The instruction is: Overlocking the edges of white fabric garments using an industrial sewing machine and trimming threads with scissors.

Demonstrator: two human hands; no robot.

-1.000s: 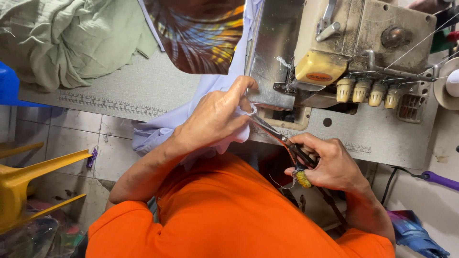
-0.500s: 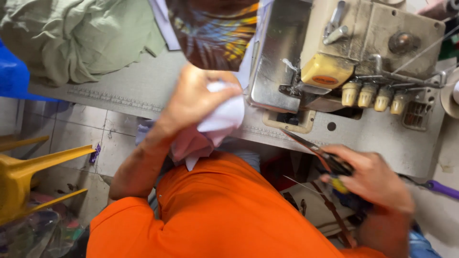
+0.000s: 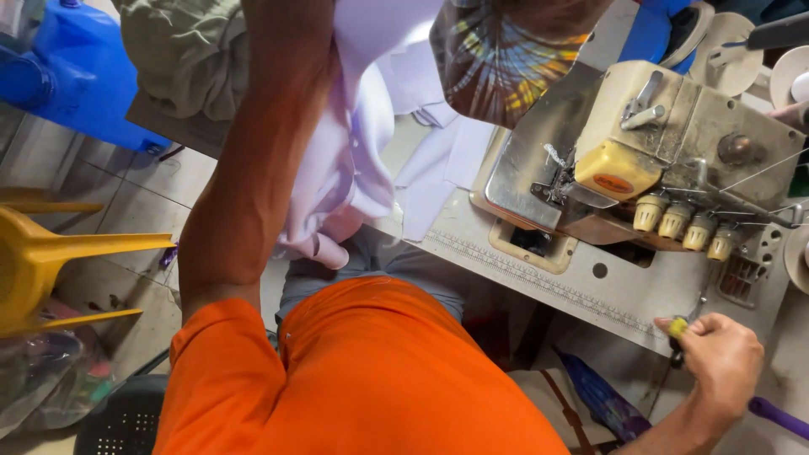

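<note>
My left forearm (image 3: pixel 253 168) is raised toward the top edge, and my left hand itself is out of frame. A pale lilac-white cloth (image 3: pixel 354 160) hangs along that arm, lifted off the sewing table (image 3: pixel 539 282). My right hand (image 3: pixel 716 366) rests low at the table's near right edge. It is closed around small thread snips with a yellow-green handle (image 3: pixel 678 327). A cream overlock sewing machine (image 3: pixel 666 160) stands on the table between the two arms. More pale cloth (image 3: pixel 430 168) lies to its left.
A multicoloured patterned fabric (image 3: pixel 497 59) hangs over the machine's back. An olive cloth pile (image 3: pixel 181 50) lies at the far left of the table. A blue container (image 3: pixel 59 76), yellow plastic furniture (image 3: pixel 50 261) and a black basket (image 3: pixel 118 417) are on the tiled floor.
My left arm has swung up and away from the machine's needle area, carrying the pale cloth with it. My right hand has dropped back toward the table's near edge with the snips.
</note>
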